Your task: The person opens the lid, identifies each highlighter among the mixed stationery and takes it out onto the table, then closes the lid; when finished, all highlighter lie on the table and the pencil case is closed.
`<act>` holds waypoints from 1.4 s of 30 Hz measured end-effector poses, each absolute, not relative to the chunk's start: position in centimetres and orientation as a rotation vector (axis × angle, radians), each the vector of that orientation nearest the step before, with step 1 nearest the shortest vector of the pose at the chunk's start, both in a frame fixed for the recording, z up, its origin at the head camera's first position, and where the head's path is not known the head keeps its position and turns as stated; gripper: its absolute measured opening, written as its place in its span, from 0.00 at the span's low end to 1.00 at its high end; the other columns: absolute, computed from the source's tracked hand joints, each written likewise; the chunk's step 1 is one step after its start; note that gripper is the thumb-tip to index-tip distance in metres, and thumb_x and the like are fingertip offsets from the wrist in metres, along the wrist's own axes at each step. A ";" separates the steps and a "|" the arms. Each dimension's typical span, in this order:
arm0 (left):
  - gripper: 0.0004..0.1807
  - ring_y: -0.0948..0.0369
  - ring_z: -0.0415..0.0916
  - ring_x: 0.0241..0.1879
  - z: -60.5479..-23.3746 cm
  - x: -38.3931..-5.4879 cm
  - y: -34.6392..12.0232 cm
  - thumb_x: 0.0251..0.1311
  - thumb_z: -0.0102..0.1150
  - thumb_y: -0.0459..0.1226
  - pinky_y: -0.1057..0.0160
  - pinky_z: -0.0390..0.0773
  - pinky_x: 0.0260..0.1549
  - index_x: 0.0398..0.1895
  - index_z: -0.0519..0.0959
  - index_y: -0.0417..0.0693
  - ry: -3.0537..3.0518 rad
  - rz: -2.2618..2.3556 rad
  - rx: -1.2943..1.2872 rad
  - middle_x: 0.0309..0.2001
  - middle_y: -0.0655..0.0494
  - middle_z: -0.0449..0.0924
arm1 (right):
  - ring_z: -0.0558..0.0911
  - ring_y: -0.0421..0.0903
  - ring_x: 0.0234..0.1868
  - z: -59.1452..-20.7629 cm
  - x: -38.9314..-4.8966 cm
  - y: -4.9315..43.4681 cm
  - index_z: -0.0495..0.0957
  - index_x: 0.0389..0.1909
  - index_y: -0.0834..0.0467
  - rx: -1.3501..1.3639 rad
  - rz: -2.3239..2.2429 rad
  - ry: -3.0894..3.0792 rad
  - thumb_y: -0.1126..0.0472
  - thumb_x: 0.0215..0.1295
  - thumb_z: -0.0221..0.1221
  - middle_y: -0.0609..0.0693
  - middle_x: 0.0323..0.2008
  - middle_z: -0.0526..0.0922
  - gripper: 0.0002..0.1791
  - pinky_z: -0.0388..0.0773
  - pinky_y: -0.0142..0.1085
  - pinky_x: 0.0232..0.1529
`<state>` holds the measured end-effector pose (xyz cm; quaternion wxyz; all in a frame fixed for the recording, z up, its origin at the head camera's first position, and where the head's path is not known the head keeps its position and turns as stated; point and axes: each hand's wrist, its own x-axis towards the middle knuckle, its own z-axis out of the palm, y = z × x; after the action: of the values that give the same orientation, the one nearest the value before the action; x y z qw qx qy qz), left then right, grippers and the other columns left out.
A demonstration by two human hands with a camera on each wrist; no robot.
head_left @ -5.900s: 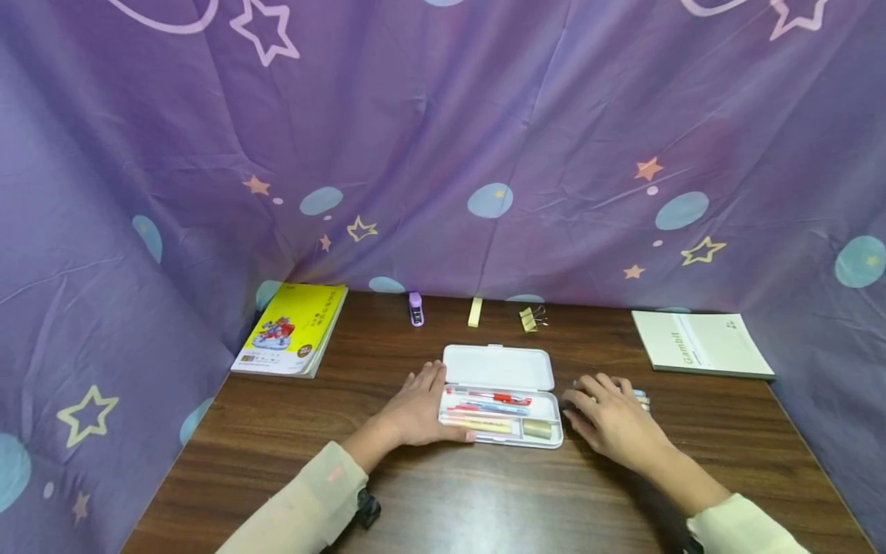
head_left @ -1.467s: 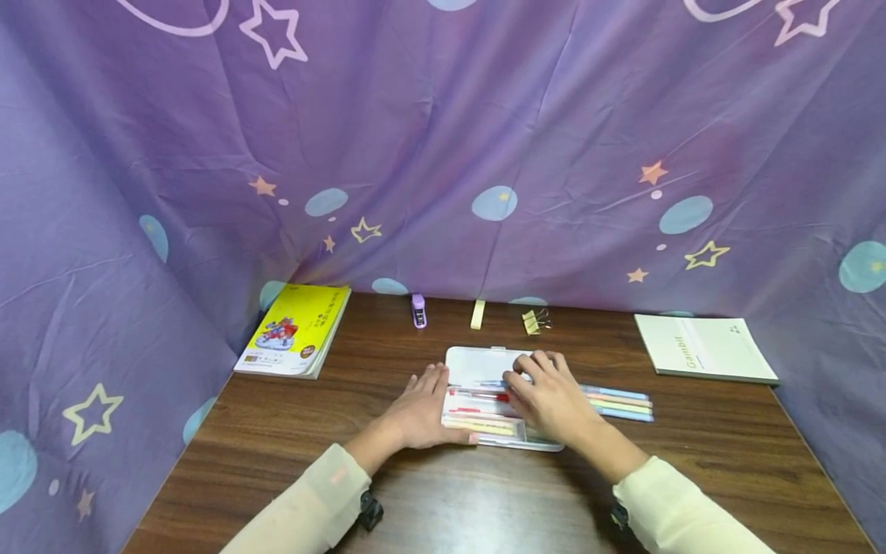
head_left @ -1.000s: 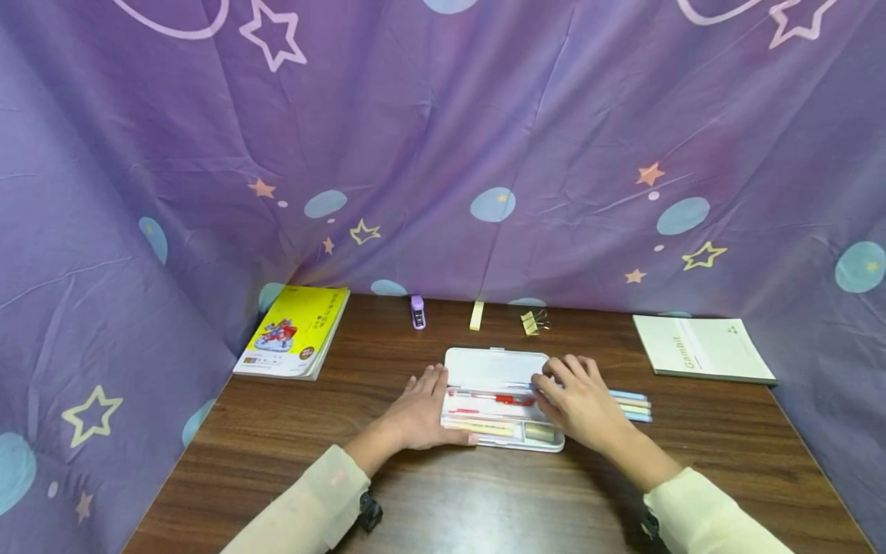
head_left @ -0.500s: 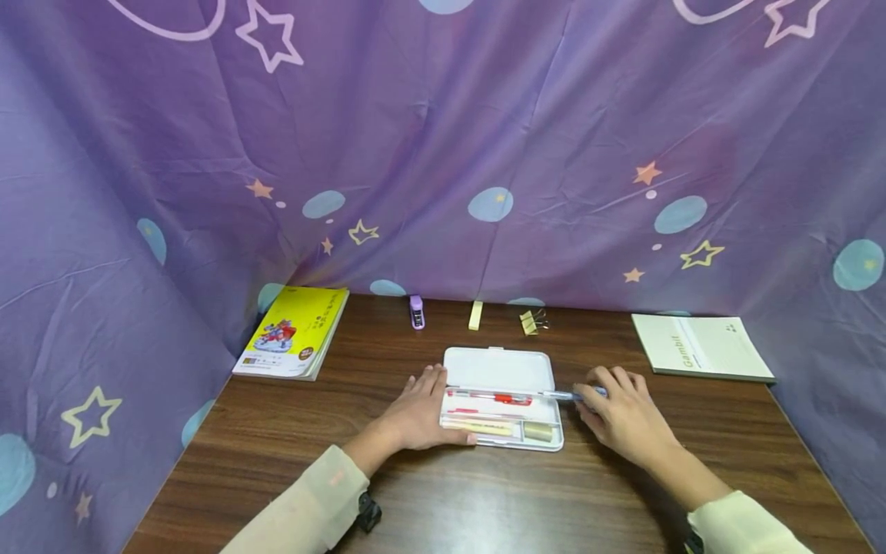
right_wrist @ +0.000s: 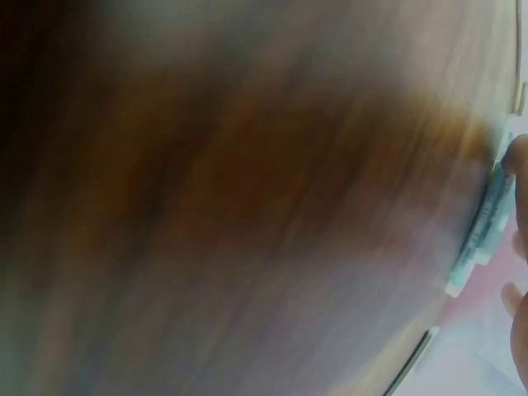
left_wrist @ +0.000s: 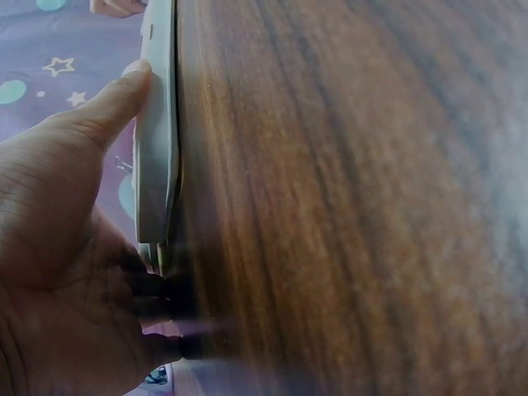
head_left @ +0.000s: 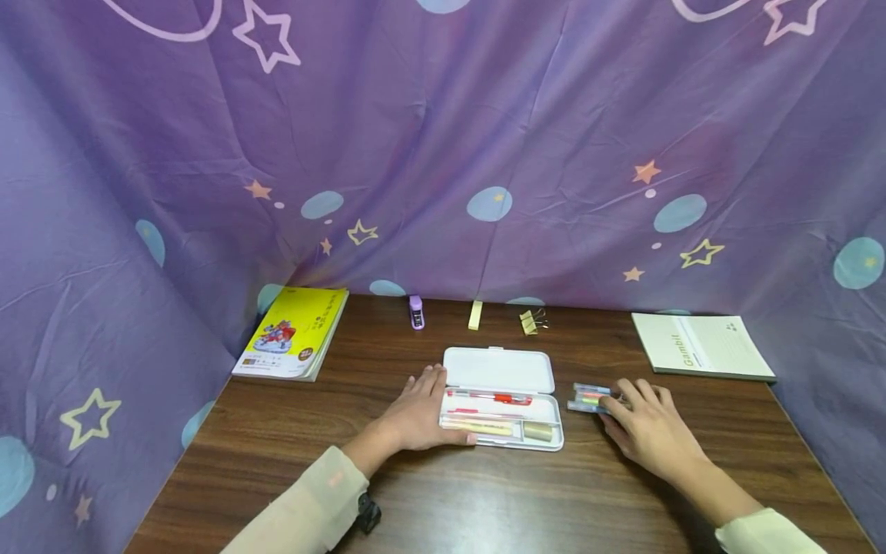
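Note:
An open white pencil case (head_left: 498,369) lies in the middle of the table, its lid folded back. Inside are a red pen (head_left: 508,398), a yellow strip-like item (head_left: 484,427) and an olive-coloured block. My left hand (head_left: 415,415) rests against its left end, fingers straight along the side, thumb on the front edge; the left wrist view shows this thumb (left_wrist: 124,95) too. Right of the case, my right hand (head_left: 651,427) pinches a pale blue pen (head_left: 584,406) beside several coloured pens (head_left: 588,388), whose right ends it hides. In the right wrist view fingertips touch the pen (right_wrist: 478,227).
Along the back lie a purple stapler (head_left: 416,312), a pale yellow strip (head_left: 474,315) and a yellow binder clip (head_left: 531,322). A yellow book (head_left: 294,331) lies at the back left, a pale notebook (head_left: 702,345) at the back right. A patterned purple cloth (head_left: 443,154) hangs behind.
My right hand has taken the pale blue pen out of the case and moved it right, down among the other pens. My left hand stays put.

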<state>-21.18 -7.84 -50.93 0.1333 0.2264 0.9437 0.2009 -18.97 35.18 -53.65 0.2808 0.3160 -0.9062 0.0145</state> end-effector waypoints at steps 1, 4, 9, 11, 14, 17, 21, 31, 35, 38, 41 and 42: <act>0.74 0.40 0.42 0.91 -50.9 -21.2 -7.8 0.61 0.66 0.75 0.39 0.50 0.89 0.90 0.45 0.32 2.737 0.584 0.656 0.90 0.33 0.44 | 0.79 0.58 0.45 -53.6 -18.9 35.3 0.85 0.46 0.53 0.846 0.034 -2.426 0.39 0.90 0.34 0.56 0.48 0.81 0.34 0.75 0.56 0.37; 0.74 0.40 0.42 0.91 -50.9 -21.2 -7.9 0.62 0.66 0.75 0.38 0.50 0.89 0.90 0.45 0.32 2.735 0.586 0.659 0.90 0.33 0.44 | 0.79 0.58 0.45 -53.6 -18.8 35.6 0.85 0.45 0.54 0.850 0.023 -2.415 0.38 0.90 0.30 0.56 0.47 0.81 0.37 0.75 0.57 0.37; 0.74 0.40 0.42 0.91 -50.9 -21.2 -7.9 0.62 0.65 0.75 0.39 0.49 0.89 0.90 0.45 0.32 2.732 0.579 0.661 0.90 0.33 0.44 | 0.79 0.58 0.44 -53.7 -18.6 35.9 0.85 0.44 0.56 0.861 0.031 -2.400 0.41 0.88 0.35 0.57 0.47 0.81 0.33 0.76 0.59 0.39; 0.74 0.40 0.42 0.91 -50.9 -21.2 -7.9 0.62 0.65 0.76 0.39 0.49 0.90 0.90 0.45 0.32 2.731 0.574 0.658 0.90 0.34 0.43 | 0.79 0.59 0.44 -53.8 -18.6 35.9 0.85 0.44 0.56 0.862 0.037 -2.395 0.43 0.86 0.38 0.57 0.46 0.81 0.30 0.76 0.60 0.39; 0.74 0.40 0.42 0.91 -50.9 -21.2 -7.9 0.62 0.65 0.76 0.39 0.49 0.90 0.90 0.44 0.32 2.729 0.572 0.655 0.90 0.34 0.43 | 0.79 0.59 0.44 -53.9 -18.5 35.9 0.84 0.44 0.56 0.855 0.040 -2.392 0.44 0.85 0.42 0.57 0.46 0.81 0.26 0.75 0.59 0.39; 0.74 0.41 0.41 0.91 -50.8 -21.2 -7.8 0.62 0.65 0.75 0.39 0.49 0.90 0.90 0.44 0.32 2.726 0.570 0.650 0.91 0.34 0.43 | 0.79 0.59 0.44 -53.9 -18.5 35.9 0.84 0.44 0.56 0.845 0.041 -2.394 0.46 0.82 0.45 0.57 0.47 0.81 0.23 0.75 0.59 0.39; 0.74 0.41 0.42 0.91 -50.8 -21.1 -7.8 0.62 0.65 0.75 0.39 0.49 0.90 0.90 0.45 0.32 2.733 0.567 0.651 0.91 0.34 0.44 | 0.79 0.59 0.44 -53.9 -18.4 35.9 0.84 0.45 0.56 0.837 0.039 -2.403 0.48 0.78 0.52 0.57 0.47 0.81 0.18 0.74 0.58 0.38; 0.74 0.41 0.42 0.91 -51.1 -21.2 -7.8 0.61 0.66 0.75 0.39 0.50 0.89 0.90 0.45 0.32 2.740 0.565 0.653 0.90 0.34 0.44 | 0.79 0.59 0.45 -53.7 -18.3 35.9 0.84 0.45 0.56 0.824 0.022 -2.424 0.51 0.70 0.61 0.56 0.47 0.81 0.13 0.74 0.58 0.38; 0.74 0.41 0.43 0.91 -51.1 -21.3 -7.8 0.61 0.65 0.76 0.39 0.50 0.89 0.90 0.45 0.33 2.744 0.559 0.653 0.90 0.34 0.45 | 0.79 0.59 0.45 -53.6 -18.3 35.8 0.83 0.45 0.55 0.820 0.013 -2.428 0.54 0.61 0.67 0.56 0.47 0.81 0.14 0.73 0.56 0.36; 0.74 0.41 0.43 0.91 -51.1 -21.2 -7.8 0.62 0.65 0.76 0.39 0.50 0.89 0.90 0.45 0.33 2.745 0.553 0.653 0.90 0.34 0.45 | 0.79 0.59 0.45 -53.6 -18.3 35.8 0.83 0.45 0.55 0.820 0.014 -2.425 0.53 0.62 0.66 0.57 0.46 0.81 0.14 0.72 0.55 0.35; 0.74 0.41 0.43 0.91 -51.0 -21.2 -7.8 0.62 0.65 0.76 0.39 0.50 0.89 0.90 0.45 0.33 2.745 0.550 0.655 0.90 0.34 0.45 | 0.79 0.59 0.45 -53.6 -18.3 35.7 0.84 0.45 0.55 0.822 0.020 -2.425 0.52 0.65 0.63 0.56 0.46 0.81 0.14 0.72 0.54 0.35; 0.74 0.41 0.43 0.91 -51.0 -21.2 -7.8 0.62 0.65 0.75 0.39 0.50 0.89 0.90 0.45 0.32 2.745 0.550 0.656 0.90 0.34 0.45 | 0.79 0.59 0.45 -53.6 -18.3 35.6 0.84 0.45 0.55 0.824 0.019 -2.427 0.52 0.65 0.63 0.56 0.46 0.81 0.13 0.72 0.54 0.35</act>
<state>-21.21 -7.82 -51.02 0.1327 0.2260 0.9462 0.1895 -18.32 35.56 -53.64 0.2853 0.3081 -0.9075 0.0073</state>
